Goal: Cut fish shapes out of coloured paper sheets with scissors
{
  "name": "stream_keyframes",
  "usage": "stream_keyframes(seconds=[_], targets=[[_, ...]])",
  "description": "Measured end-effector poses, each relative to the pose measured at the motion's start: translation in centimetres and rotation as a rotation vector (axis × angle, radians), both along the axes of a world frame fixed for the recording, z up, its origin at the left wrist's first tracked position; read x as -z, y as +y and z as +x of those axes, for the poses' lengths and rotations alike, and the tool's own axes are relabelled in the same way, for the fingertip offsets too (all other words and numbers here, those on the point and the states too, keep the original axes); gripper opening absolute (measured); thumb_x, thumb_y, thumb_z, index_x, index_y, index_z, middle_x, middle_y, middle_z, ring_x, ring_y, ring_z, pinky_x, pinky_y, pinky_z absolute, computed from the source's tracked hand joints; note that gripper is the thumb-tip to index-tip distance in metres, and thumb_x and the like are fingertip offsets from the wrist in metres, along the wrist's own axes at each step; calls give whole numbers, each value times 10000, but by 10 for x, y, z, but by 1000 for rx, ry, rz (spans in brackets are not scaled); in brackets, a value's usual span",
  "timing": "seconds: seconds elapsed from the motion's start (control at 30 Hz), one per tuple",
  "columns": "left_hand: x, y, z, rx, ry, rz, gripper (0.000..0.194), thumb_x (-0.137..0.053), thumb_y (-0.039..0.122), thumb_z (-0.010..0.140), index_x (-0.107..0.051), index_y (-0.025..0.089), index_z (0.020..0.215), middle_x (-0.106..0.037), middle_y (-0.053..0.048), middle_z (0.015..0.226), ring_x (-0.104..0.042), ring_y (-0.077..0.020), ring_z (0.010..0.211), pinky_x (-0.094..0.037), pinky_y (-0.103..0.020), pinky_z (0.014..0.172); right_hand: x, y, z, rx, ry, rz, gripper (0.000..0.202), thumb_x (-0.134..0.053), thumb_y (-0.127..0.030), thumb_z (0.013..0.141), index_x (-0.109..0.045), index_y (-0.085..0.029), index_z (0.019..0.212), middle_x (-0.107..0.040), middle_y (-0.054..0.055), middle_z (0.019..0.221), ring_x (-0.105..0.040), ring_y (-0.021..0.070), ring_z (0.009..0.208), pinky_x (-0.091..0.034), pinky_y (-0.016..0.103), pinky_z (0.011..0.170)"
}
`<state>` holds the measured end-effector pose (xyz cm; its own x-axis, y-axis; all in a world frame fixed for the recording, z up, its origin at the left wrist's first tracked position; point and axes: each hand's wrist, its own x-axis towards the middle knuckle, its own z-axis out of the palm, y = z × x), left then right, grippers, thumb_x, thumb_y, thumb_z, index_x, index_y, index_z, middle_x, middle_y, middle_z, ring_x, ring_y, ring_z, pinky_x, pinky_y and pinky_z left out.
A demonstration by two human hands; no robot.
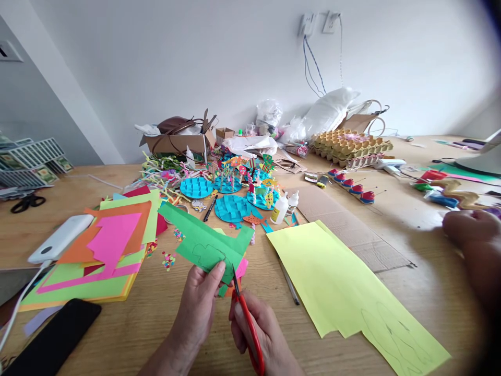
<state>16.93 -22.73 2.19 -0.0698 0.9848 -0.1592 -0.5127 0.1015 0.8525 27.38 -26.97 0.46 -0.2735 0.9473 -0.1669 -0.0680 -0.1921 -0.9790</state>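
Between thumb and fingers, my left hand (199,292) pinches a piece of green paper (213,245) with a pencilled outline on it. My right hand (256,318) is closed round a pair of red-handled scissors (247,318), their blades at the green paper's lower right edge. Pink and orange scraps show partly behind the paper. To the right lies a yellow sheet (324,271) with drawn outlines and a cut edge; a pen (291,287) sticks out from under its left side. Blue paper discs (230,209) carrying small paper decorations stand beyond my hands.
Coloured sheets (117,245) are piled at the left, with a white power bank (62,237) and a black phone (58,339). Glue bottles (279,209) stand near a flat cardboard piece (332,224). Egg trays (348,146) sit further back. Another person's hand (469,230) rests at the right.
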Motion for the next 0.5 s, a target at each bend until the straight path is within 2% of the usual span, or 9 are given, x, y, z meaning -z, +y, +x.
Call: stream_keyframes(seconds=[0.17,0.5], targets=[[0,-1,0,3,14,3,103,-694,233,660,-638,182,729,-681,35,647,-594,-119,606,-455,-202,563,-3,1,2,-29,32,79,467,-376,-626,794,-385,-190,627,-403,-41,479,-367,87,445,-311,203,448],[-2,-2,4,-43,5,-27,143,-718,231,614,-629,174,710,-684,21,641,-608,-134,615,-468,-213,566,-6,-1,2,-6,24,59,499,-383,-671,761,-382,-194,617,-381,-52,469,-346,89,446,-299,214,458]])
